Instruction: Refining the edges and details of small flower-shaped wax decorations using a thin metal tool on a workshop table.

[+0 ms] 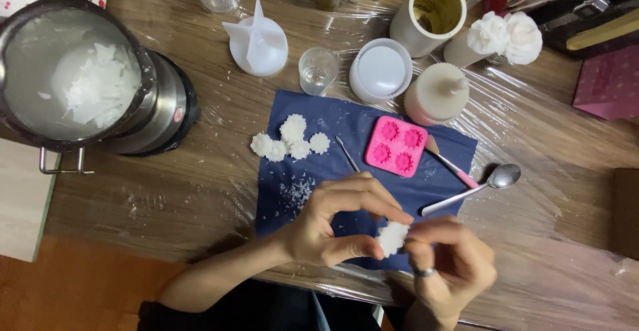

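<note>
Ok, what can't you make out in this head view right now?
- White wax flower: its underside, hidden by left hand and right hand fingers.
- Pot: left side cut off by the edge.
- Containers along the top edge: cropped.
- Pink mould: cavity detail too small.

We get one head cam, looking steeply down, close over the wooden table [200,191]; no second view.

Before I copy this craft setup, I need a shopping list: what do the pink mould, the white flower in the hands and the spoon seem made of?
Pink mould: probably silicone, matte and soft-edged, with flower cavities.
White flower, held between left hand and right hand: likely wax, opaque and matte; similar white flakes lie in the pot.
Spoon: metal, shiny and reflective.
</note>
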